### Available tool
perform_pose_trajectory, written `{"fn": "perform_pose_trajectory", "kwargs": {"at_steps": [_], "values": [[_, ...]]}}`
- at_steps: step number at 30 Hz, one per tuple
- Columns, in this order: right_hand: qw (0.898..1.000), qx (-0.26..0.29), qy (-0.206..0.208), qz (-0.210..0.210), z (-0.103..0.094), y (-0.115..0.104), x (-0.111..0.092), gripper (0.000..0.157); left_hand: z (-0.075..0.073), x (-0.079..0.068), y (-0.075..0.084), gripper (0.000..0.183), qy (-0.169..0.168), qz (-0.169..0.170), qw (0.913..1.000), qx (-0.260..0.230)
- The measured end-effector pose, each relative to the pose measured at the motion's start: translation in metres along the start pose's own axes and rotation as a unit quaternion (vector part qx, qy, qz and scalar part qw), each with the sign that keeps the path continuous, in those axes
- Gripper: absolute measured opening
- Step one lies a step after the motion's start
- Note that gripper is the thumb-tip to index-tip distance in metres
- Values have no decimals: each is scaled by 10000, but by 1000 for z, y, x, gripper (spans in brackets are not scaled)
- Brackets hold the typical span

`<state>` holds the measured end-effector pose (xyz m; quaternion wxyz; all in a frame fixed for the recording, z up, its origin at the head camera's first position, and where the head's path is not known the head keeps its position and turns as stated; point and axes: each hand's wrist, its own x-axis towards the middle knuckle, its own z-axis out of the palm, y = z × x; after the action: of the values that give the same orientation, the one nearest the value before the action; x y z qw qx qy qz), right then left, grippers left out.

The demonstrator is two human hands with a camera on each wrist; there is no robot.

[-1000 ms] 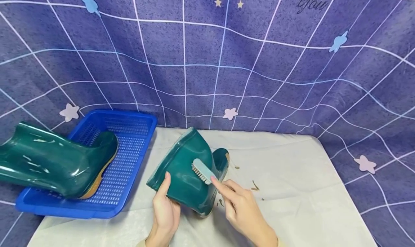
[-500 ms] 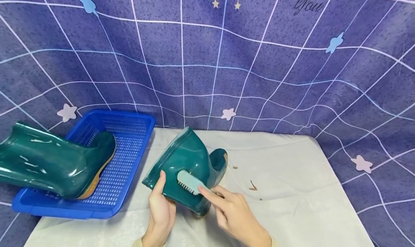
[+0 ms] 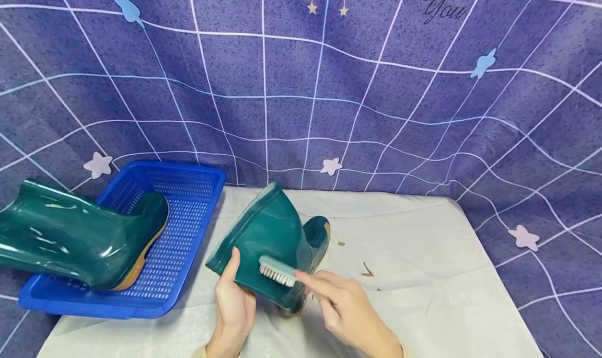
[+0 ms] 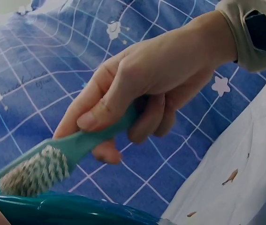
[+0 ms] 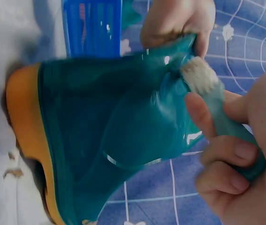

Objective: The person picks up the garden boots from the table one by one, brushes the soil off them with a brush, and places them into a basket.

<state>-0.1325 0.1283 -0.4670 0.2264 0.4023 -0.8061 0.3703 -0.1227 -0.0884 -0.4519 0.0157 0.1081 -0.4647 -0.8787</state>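
A glossy green rain boot point(image 3: 270, 227) with a yellow-orange sole leans on the table, its open top tilted toward the left. My left hand point(image 3: 233, 305) grips the shaft near the rim, thumb on the outer side; its other fingers are mostly hidden in the head view. My right hand point(image 3: 350, 311) holds a pale green scrub brush point(image 3: 277, 269) by the handle, index finger stretched along it. In the left wrist view the brush's bristles point(image 4: 39, 171) are against or just over the boot's shaft. Brown marks show near the rim in the right wrist view.
A second green boot point(image 3: 66, 232) lies across a blue plastic basket point(image 3: 188, 274) at the left, its shaft jutting over the side. Small brown bits point(image 3: 368, 270) lie on the white cloth point(image 3: 423, 253). A purple grid-patterned curtain point(image 3: 301, 117) hangs behind.
The brush has moved down the boot's shaft toward the left hand, then slightly lower with its bristles turned more into view. The left hand keeps its hold, shifting slightly left with the boot.
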Motion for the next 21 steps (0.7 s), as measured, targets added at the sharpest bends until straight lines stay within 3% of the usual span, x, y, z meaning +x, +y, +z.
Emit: {"fn": "perform_pose_trajectory", "kwargs": {"at_steps": [4, 10, 13, 15, 17, 19, 21], "values": [[9984, -198, 485, 211, 0, 2, 2, 58, 2, -5, 0, 57, -131, -55, 9999, 94], [9986, -66, -524, -25, -9, 3, -2, 65, 0, -3, 1, 58, 1, -12, 10000, 34], [9974, -487, -56, 536, -19, 12, -3, 59, -2, 0, 4, 62, 93, -64, 9999, -96], [9842, -1164, 509, 1235, -25, 21, -3, 50, -3, 2, 6, 61, 234, -40, 9994, -252], [9603, -1733, 871, 2004, -31, 30, -5, 41, -4, 4, 8, 60, 384, 16, 9985, -399], [9360, -2135, 897, 2651, -34, 37, -9, 35, -7, 6, 11, 57, 530, 68, 9971, -541], [9252, -2184, 661, 3033, -36, 44, -12, 34, -9, 8, 15, 56, 617, 106, 9959, -647]]}}
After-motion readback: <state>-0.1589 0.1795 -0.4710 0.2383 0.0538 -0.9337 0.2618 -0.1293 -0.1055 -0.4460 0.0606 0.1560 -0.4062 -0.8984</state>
